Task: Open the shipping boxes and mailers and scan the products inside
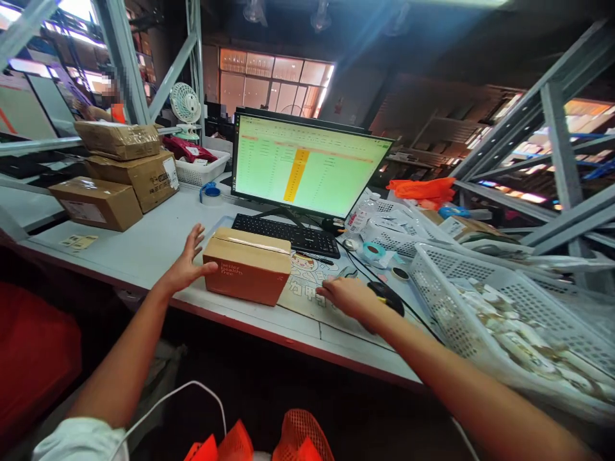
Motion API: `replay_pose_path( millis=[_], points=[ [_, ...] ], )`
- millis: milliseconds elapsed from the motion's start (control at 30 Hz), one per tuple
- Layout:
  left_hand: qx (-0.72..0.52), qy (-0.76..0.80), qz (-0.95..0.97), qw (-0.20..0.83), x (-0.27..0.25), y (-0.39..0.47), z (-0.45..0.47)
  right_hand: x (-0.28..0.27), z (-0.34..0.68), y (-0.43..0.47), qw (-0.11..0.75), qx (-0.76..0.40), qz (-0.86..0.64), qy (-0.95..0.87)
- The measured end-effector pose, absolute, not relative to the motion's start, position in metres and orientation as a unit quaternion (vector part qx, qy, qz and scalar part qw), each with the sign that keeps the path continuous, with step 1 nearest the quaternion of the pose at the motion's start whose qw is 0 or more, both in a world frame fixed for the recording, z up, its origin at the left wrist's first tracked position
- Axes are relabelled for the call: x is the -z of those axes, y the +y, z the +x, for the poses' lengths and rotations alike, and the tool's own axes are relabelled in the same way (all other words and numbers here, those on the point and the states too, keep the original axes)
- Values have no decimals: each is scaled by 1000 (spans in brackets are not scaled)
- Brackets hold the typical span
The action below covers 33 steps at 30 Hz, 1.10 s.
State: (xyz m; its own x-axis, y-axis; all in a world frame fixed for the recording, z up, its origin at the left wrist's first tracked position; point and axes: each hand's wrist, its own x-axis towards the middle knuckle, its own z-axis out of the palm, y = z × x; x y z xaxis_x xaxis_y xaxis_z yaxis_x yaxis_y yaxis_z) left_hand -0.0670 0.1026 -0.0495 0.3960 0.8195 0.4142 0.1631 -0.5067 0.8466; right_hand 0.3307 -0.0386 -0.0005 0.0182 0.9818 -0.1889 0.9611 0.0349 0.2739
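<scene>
A closed cardboard box (247,275) with printed words on its front sits near the front edge of the desk, a strip of tape along its top. My left hand (186,266) is at its left end, fingers spread and thumb across the box's front left corner; whether it presses on the box I cannot tell. To the right of the box, my right hand (348,296) is low over a printed desk mat (305,296), fingers curled together. What lies in them, if anything, is hidden. A dark mouse-like object (388,298) with a yellow mark lies just beyond that hand.
Behind the box stand a black keyboard (307,240) and a monitor (307,163). Stacked cartons (127,169) are at the left, near a white fan (185,105). A white basket (432,301) of packets stands at the right, with tape rolls (373,251) beside it.
</scene>
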Motion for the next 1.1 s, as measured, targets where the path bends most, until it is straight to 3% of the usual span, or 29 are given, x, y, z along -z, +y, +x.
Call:
replay_pose_path(
  millis=[67, 167, 233, 367, 500, 567, 767, 900, 1100],
  points=[
    [-497, 320, 772, 232, 28, 77, -53, 20, 317, -24, 144, -17, 694, 705],
    [-451, 318, 833, 41, 15, 47, -19, 44, 300, -3, 104, 1, 688, 718],
    [-430, 329, 840, -30, 23, 41, 2, 55, 295, 5, 77, 8, 680, 729],
    [-454, 364, 809, -82, 50, 51, 20, 49, 300, 15, 2, 6, 667, 745],
    [-468, 358, 803, -90, 54, 58, 18, 4, 294, 34, -236, -5, 621, 748],
    [-462, 364, 805, -81, 51, 56, 17, -19, 279, 46, -307, 23, 570, 762],
    [-464, 358, 806, -86, 47, 49, 16, -45, 238, 67, -198, 117, 528, 818],
    [-456, 363, 809, -78, 44, 49, 16, -58, 242, 86, -196, 91, 573, 791],
    [-432, 362, 821, -90, 42, 48, 15, -53, 261, 127, -221, 160, 640, 719]
  ],
)
